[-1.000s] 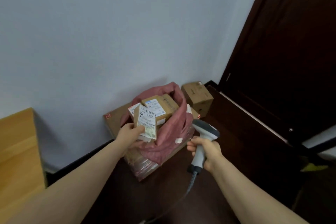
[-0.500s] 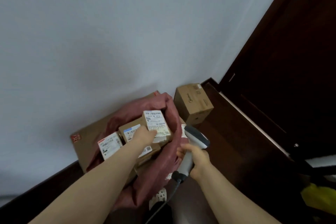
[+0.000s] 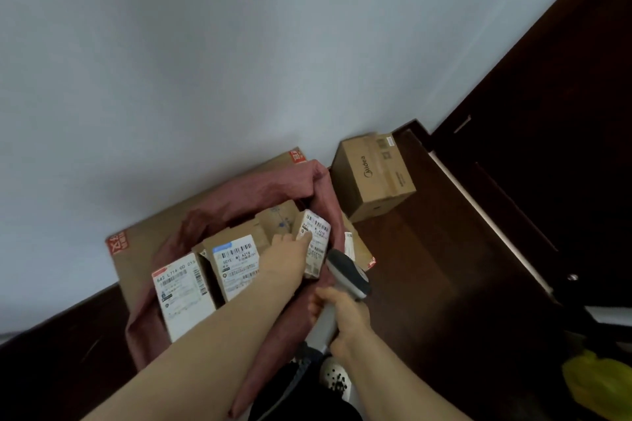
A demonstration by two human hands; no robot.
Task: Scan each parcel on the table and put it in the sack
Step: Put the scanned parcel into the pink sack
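One parcel (image 3: 318,249), gripped by left hand (image 3: 285,255), now sits deeper in sack (image 3: 273,188).

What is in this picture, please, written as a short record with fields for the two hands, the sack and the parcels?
left hand: holds a small parcel at the sack's open mouth
right hand: grips the scanner beside the sack
sack: red, mouth open
already in sack: white-label box; blue-label box
nearby: brown carton on the right of the sack
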